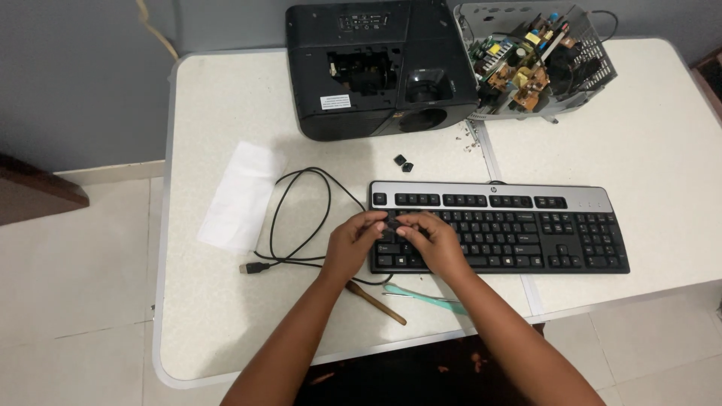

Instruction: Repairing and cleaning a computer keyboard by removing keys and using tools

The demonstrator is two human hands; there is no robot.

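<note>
Paper (242,195) at table's (662,150) left, then cable (301,218) loop with plug. Left hand (353,242) and right hand (430,239) both on keyboard's (526,225) left end, fingertips pinched narrow at a key there. Two loose keycaps (404,162) above, projector (380,68) behind, open chassis (538,60) far right.

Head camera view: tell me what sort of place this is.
Probably a small electronics repair spot, set up on a plain white table. An opened black projector and a bare circuit assembly sit at the back, and both hands work on a keyboard with loose keys nearby.
</note>
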